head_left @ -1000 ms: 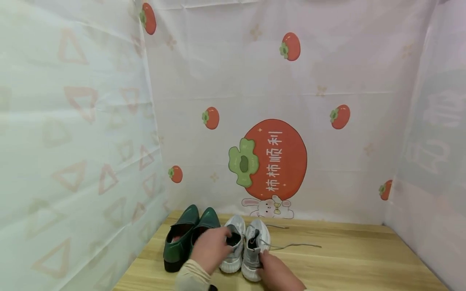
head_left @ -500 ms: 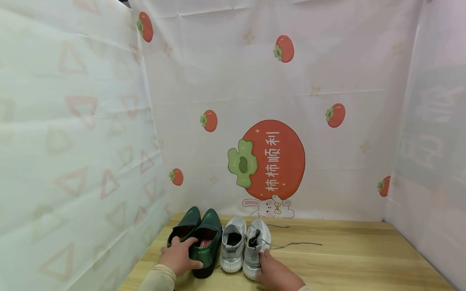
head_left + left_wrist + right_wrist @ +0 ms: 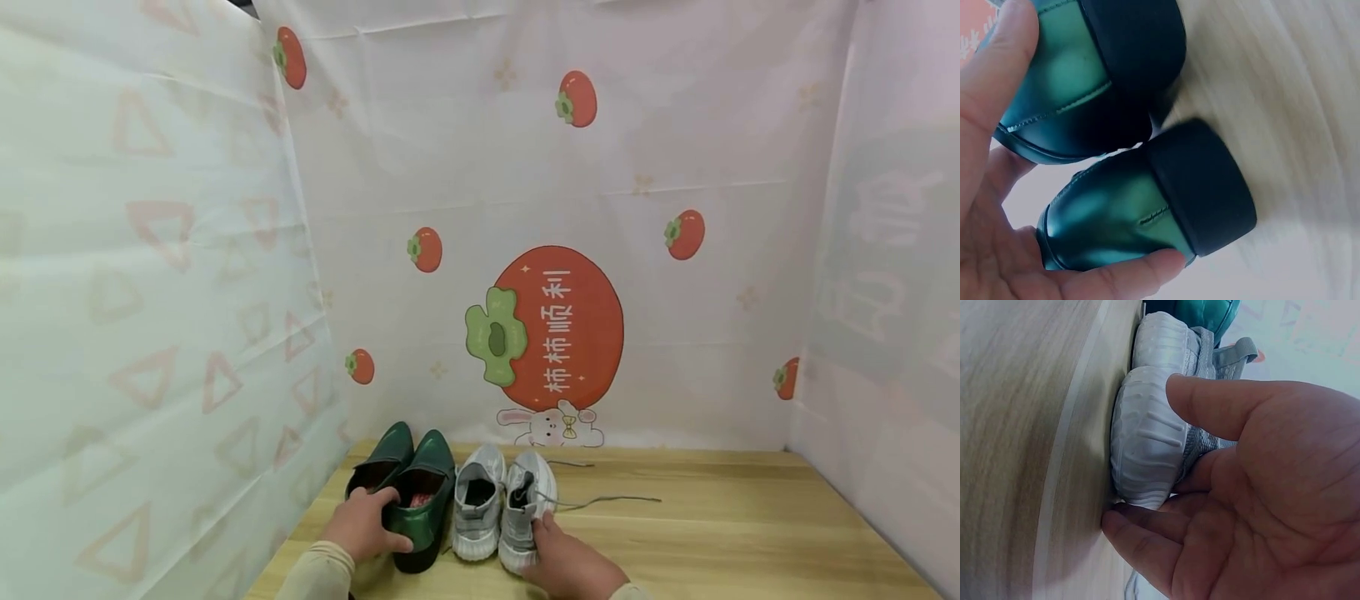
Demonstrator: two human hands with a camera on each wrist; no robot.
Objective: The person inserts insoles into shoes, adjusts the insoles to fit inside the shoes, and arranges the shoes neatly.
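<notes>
My left hand [image 3: 362, 527] is at the heels of two dark green loafers. Its thumb [image 3: 1007, 37] lies against the heel of the right loafer [image 3: 416, 523], while another finger [image 3: 1129, 275] lies along the outer side of the left loafer [image 3: 1110, 212]. Both heels stand close together in the left wrist view. At the rear of the right grey-white sneaker [image 3: 517, 533] is my right hand [image 3: 573, 567], its thumb at the ribbed white heel [image 3: 1147, 437] and its fingers beside the shoe, fingertips right at the tabletop. The left sneaker [image 3: 476, 525] stands between that sneaker and the loafers.
All the shoes stand in a row on a wooden tabletop [image 3: 697, 533], toes toward the back curtain [image 3: 675, 375]. A loose grey lace [image 3: 607, 500] stretches right from the sneakers. Patterned sheets [image 3: 165, 333] rise on the left and right.
My left hand has moved left from the left sneaker to the heels of the green loafers. The left loafer has shifted forward, its heel now behind my hand. My right hand stays at the right sneaker.
</notes>
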